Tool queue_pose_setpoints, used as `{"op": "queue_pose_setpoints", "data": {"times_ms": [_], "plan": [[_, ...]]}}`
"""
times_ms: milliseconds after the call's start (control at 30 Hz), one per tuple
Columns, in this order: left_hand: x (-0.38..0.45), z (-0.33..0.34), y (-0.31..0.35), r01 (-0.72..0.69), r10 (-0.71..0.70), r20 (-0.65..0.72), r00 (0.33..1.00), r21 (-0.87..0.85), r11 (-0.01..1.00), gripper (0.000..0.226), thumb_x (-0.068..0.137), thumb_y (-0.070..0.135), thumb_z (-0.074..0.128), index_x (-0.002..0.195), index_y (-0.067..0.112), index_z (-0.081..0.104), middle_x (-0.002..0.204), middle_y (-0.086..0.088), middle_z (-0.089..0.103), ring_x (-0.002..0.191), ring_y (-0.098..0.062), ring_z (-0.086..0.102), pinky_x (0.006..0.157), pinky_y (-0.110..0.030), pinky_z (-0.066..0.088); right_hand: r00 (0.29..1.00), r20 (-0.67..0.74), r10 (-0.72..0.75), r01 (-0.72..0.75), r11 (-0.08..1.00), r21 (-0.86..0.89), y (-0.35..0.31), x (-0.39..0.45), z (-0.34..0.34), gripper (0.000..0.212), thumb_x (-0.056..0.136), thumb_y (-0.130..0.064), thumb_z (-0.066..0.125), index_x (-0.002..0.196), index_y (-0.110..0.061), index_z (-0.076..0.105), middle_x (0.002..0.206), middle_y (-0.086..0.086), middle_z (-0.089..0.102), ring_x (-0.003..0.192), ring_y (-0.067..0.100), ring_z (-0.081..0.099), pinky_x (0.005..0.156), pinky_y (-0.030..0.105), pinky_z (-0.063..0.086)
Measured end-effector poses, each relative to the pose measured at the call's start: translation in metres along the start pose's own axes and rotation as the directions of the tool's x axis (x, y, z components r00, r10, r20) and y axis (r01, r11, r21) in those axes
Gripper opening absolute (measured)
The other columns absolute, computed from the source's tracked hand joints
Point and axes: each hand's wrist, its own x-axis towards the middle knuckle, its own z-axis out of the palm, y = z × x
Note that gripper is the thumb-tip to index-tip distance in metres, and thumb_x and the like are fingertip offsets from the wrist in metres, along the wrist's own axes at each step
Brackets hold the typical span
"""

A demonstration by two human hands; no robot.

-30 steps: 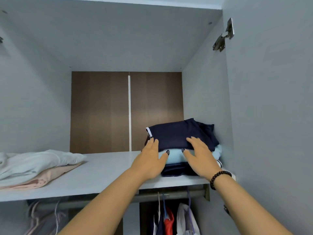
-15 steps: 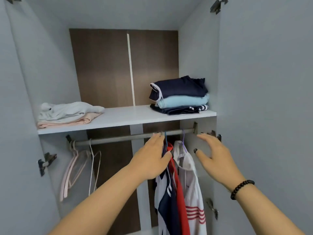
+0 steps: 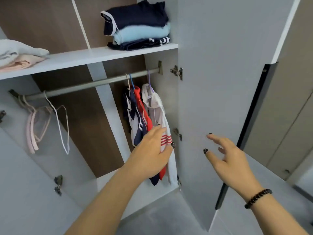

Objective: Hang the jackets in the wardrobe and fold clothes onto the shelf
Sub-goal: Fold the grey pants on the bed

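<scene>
The hung jackets [image 3: 149, 119] below the shelf [image 3: 94, 55] are being brushed by the left hand [image 3: 150, 153] (fingers straight); the right hand [image 3: 227, 160], fingers spread, is holding nothing; door-closing is probably being approached.

On the white shelf [image 3: 88, 56] a navy, pale-blue and dark striped stack [image 3: 137, 26] sits opposite white-and-pink folds [image 3: 18, 55], while navy, red and red-striped white jackets [image 3: 147, 114] hang beside what look like pink and white hangers [image 3: 42, 122].
</scene>
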Motion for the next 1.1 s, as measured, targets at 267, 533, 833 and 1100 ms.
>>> {"op": "queue_pose_setpoints", "data": {"times_ms": [267, 533, 833, 1100], "plan": [[-0.047, 0.059, 0.028, 0.094, -0.094, -0.051, 0.994, 0.007, 0.996, 0.059, 0.1, 0.041, 0.043, 0.153, 0.032, 0.018, 0.16, 0.017, 0.012, 0.147, -0.004, 0.01, 0.116, -0.024, 0.017, 0.993, 0.106, -0.046, 0.054, 0.995, -0.079, 0.036, -0.032, -0.037, 0.04, 0.092, -0.024, 0.058, 0.13, -0.031, 0.052, 0.139, -0.018, 0.045, 0.093, 0.017, 0.063, 0.081, 0.01, 0.038], [-0.156, 0.086, 0.037, 0.431, -0.434, -0.246, 0.867, -0.066, 0.9, 0.057, 0.1, 0.038, 0.043, 0.152, 0.028, 0.022, 0.16, 0.015, 0.014, 0.147, -0.003, 0.01, 0.118, -0.024, 0.014, 0.852, 0.469, -0.234, 0.268, 0.963, -0.005, 0.059, -0.078, -0.026, 0.039, 0.091, -0.021, 0.061, 0.127, -0.032, 0.051, 0.123, -0.028, 0.044, 0.096, 0.008, 0.058, 0.086, 0.001, 0.039], [-0.346, 0.16, 0.116, 0.754, -0.864, -0.301, 0.403, -0.425, 0.5, 0.059, 0.099, 0.039, 0.046, 0.151, 0.032, 0.019, 0.156, 0.018, 0.021, 0.137, -0.01, 0.034, 0.107, -0.019, 0.029, 0.37, 0.845, -0.387, 0.466, 0.864, 0.191, 0.056, -0.166, -0.007, 0.049, 0.093, -0.031, 0.057, 0.137, -0.036, 0.037, 0.133, -0.024, 0.04, 0.123, -0.004, 0.038, 0.104, 0.017, 0.03], [-0.501, 0.214, 0.146, 0.73, -0.942, -0.326, -0.084, -0.663, 0.164, 0.05, 0.1, 0.037, 0.046, 0.147, 0.026, 0.034, 0.149, 0.005, 0.04, 0.135, -0.011, 0.039, 0.108, -0.021, 0.028, -0.147, 0.89, -0.432, 0.617, 0.663, 0.424, 0.005, -0.293, 0.035, 0.05, 0.094, -0.035, 0.055, 0.139, -0.037, 0.032, 0.128, -0.026, 0.036, 0.124, -0.003, 0.037, 0.103, 0.015, 0.03]]}}
